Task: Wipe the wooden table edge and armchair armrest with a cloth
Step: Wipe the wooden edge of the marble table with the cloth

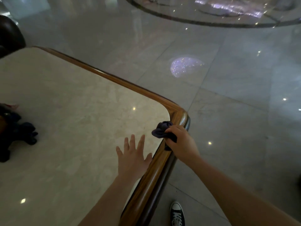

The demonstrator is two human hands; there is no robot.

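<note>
Right hand (179, 141) reaches over wooden table edge (156, 173), clenched on dark cloth (160, 132); I note left hand (133, 159) flat, fingers spread, on marble top (65, 111).

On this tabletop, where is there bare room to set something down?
The marble top is bare across its middle and far end, between the dark bundle at the left and the wooden edge. The near right corner is taken: left hand flat, right hand pressing the cloth on the rim.
</note>
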